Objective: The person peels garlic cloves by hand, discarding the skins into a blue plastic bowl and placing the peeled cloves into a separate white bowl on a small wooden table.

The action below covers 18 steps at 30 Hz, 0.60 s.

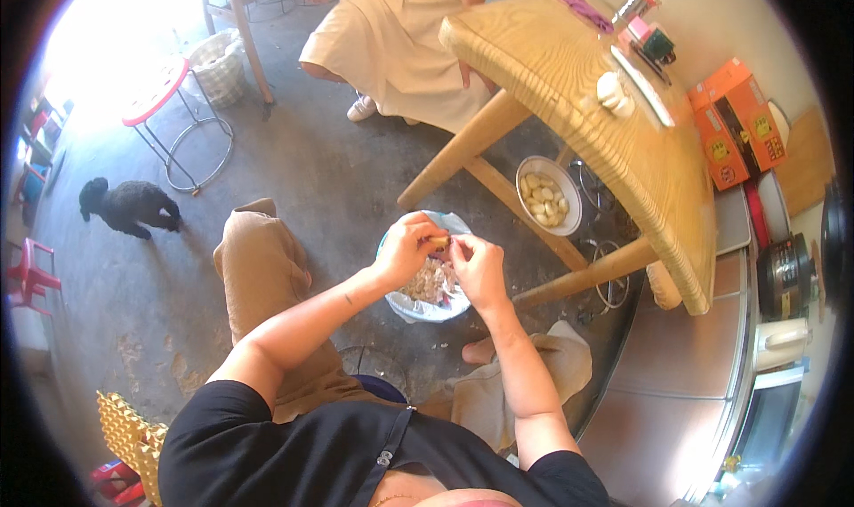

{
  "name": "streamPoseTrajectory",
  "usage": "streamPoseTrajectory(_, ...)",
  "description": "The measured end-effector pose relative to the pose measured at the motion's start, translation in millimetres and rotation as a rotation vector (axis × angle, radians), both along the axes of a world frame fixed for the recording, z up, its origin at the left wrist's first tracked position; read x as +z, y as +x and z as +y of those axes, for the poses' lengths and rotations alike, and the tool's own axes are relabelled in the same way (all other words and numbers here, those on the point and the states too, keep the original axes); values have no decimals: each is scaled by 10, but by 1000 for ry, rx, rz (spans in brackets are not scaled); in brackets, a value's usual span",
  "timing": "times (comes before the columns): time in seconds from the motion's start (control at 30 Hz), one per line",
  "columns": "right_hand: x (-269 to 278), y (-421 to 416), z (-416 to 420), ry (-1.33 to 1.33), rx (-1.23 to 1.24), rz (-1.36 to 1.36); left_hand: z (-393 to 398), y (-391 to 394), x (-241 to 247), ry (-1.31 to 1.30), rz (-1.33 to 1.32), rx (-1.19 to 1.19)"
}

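Note:
Between thumb and fingers, my left hand (407, 250) holds a small yellowish garlic clove (438, 241). The fingertips of my right hand (478, 267) pinch at the clove's right end; whether they grip flesh or skin is too small to tell. Both hands are above a bin (427, 316) lined with a pale plastic bag, and papery garlic skins (427, 281) lie inside it. To the right, partly beneath the tabletop, a white bowl (576, 221) contains many pale peeled garlic cloves (544, 199).
A wooden table (567, 60) extends along the right, its slanted legs close to the bowl. Across from me sits another person (400, 47). A black dog (130, 205) stands on the floor at left, near a red-topped stool (157, 93). Egg trays (127, 433) are stacked at lower left.

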State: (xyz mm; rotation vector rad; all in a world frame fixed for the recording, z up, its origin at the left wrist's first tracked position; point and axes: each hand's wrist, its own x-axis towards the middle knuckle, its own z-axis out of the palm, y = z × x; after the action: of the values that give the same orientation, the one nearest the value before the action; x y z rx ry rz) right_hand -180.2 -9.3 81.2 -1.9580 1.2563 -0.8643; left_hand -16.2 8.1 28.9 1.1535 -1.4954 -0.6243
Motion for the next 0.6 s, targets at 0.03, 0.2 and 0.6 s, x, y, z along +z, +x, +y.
streamPoseTrajectory(0.03,2,15,6,-68,-3,36,6,-1,-10,-20,-17,9)
streamPoseTrajectory(0.2,-44,71,46,-223,-58,46,19,-22,-22,-23,-25,6)
streamPoseTrajectory(0.6,-24,141,39,-317,-61,-4,46,-7,115,-69,-72,46)
